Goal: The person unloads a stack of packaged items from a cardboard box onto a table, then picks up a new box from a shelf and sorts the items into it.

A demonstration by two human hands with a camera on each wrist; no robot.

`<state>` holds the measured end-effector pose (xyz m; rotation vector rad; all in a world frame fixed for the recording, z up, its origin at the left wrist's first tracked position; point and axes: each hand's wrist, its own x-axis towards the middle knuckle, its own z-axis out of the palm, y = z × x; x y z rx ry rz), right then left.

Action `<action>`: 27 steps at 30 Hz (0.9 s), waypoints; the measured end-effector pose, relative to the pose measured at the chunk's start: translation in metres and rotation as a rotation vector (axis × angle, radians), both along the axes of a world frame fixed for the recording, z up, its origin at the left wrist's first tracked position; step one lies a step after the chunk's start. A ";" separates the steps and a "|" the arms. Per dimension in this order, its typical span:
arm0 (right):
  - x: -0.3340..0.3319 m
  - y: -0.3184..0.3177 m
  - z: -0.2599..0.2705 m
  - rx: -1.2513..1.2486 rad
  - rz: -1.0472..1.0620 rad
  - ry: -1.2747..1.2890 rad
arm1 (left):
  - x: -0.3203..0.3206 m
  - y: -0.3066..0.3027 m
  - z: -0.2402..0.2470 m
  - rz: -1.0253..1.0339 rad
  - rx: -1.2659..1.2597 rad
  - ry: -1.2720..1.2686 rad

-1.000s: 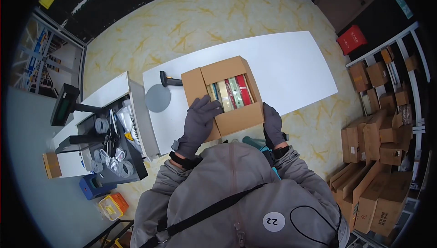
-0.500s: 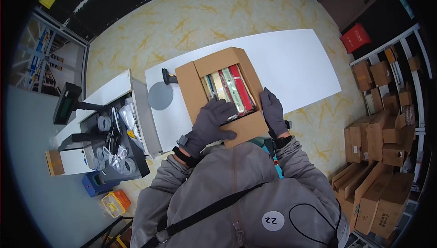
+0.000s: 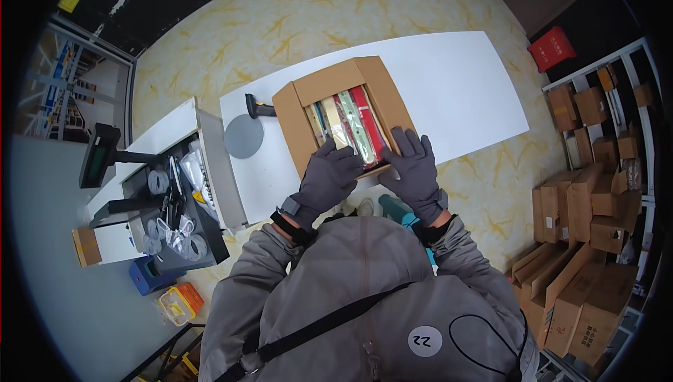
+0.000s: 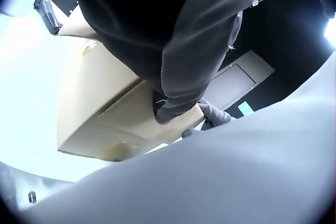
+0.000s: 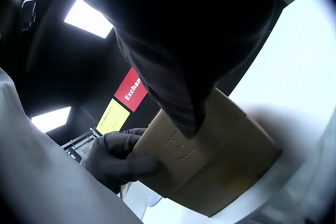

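A brown cardboard box (image 3: pixel 396 105) with its top open stands on the white table in front of me. Inside, several flat packs in plastic (image 3: pixel 350 119) stand on edge, cream, pale green and red. My gloved left hand (image 3: pixel 329 177) grips the near side flap, its fingers reaching over the edge; the right wrist view shows its thumb on the outer face of the flap (image 5: pixel 173 150). At the near right corner my gloved right hand (image 3: pixel 415 175) holds the same flap, fingers over the rim and thumb outside. The fingertips inside the box are partly hidden.
A handheld scanner (image 3: pixel 259 106) lies left of the box beside a grey round pad (image 3: pixel 244 137). The white table (image 3: pixel 463 94) extends to the right. At left is an open drawer (image 3: pixel 175 207) with cables; cardboard boxes (image 3: pixel 589 200) fill the shelves at right.
The left hand has come off the top of the near flap to its edge. My right hand has moved from the box's right side onto the near right corner. The near flap no longer lies flat.
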<state>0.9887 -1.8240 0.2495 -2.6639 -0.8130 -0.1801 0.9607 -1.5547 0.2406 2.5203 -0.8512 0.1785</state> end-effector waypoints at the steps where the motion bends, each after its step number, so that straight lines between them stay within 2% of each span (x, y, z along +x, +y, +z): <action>1: 0.001 -0.002 -0.004 0.052 0.011 0.029 | -0.001 -0.001 0.001 -0.020 -0.003 0.000; 4: 0.001 -0.002 -0.014 0.164 0.037 0.085 | -0.006 0.003 0.007 -0.057 0.000 -0.004; 8: -0.018 -0.012 -0.019 0.292 -0.033 0.176 | -0.011 0.003 0.011 -0.126 -0.053 0.056; 11: -0.023 -0.017 -0.020 0.311 -0.024 0.179 | 0.003 0.012 0.019 0.035 -0.133 -0.065; 12: -0.024 -0.018 -0.021 0.313 -0.025 0.174 | 0.012 0.016 0.029 0.033 -0.133 -0.070; 14: -0.024 -0.018 -0.022 0.334 -0.024 0.197 | 0.036 0.024 0.052 0.222 0.192 -0.212; 18: -0.027 -0.019 -0.022 0.353 -0.039 0.233 | 0.079 0.048 0.039 0.289 0.316 -0.272; 22: -0.027 -0.021 -0.022 0.357 -0.052 0.244 | 0.102 0.059 0.049 0.291 0.141 -0.264; 27: -0.031 -0.019 -0.018 0.353 -0.065 0.258 | 0.127 0.066 0.057 0.375 0.072 -0.214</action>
